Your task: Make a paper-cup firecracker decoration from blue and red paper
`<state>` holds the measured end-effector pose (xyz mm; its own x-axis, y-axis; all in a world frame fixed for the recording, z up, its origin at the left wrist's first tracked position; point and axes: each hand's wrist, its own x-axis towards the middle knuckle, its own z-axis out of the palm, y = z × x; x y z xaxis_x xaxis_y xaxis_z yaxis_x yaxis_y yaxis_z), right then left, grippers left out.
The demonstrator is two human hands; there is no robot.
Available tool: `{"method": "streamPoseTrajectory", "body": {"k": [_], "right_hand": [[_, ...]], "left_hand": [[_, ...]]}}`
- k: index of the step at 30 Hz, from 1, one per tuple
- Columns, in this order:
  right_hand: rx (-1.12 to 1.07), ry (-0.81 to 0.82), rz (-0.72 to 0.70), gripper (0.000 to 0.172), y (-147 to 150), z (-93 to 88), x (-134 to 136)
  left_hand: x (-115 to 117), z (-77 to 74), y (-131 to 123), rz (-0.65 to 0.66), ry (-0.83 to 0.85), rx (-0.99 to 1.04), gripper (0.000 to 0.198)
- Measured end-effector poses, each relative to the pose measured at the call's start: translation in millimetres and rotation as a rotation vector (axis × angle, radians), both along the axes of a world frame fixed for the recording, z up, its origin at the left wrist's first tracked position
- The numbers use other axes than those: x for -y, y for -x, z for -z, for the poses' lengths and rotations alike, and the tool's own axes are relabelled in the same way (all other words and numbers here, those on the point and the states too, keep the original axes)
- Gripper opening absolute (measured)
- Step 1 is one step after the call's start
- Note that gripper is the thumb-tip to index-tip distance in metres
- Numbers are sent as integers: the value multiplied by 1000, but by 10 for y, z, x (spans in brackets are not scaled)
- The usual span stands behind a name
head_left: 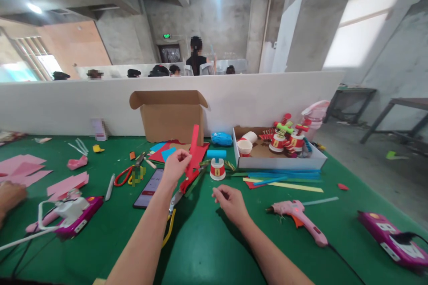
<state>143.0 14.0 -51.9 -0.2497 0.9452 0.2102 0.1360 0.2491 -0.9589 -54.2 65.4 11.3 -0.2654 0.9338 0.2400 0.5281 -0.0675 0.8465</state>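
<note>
My left hand [175, 167] pinches an upright red paper strip [194, 142] over the middle of the table. Just below it lie a crumpled red paper piece [188, 181] and yellow-handled scissors [171, 227], partly hidden by my forearm. My right hand [230, 202] is closed, thumb and fingers curled together, in front of a paper-cup figure [217, 169]. I cannot make out anything between those fingers. The figure stands upright, with a red and white cup body, a blue roll on top and springy folded-paper arms. Red and blue paper sheets [160, 153] lie behind my left hand.
At right are a pink glue gun [294, 211], purple power strips [389, 236] and paper strips [284, 176]. A box [281, 163] holds cups and finished figures. At left are a phone [143, 196], red-handled scissors [123, 177], pink paper [68, 182] and another person's hand [11, 198].
</note>
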Motion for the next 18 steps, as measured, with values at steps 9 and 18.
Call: {"method": "streamPoseTrajectory", "body": {"k": [9,18], "right_hand": [[-571,395,60,48,-174,-135,-120],[-432,420,191,40,-101,-9,-136]], "left_hand": [[688,150,-704,737,468,363,15],[378,96,-212,203,309,-872,21]]}}
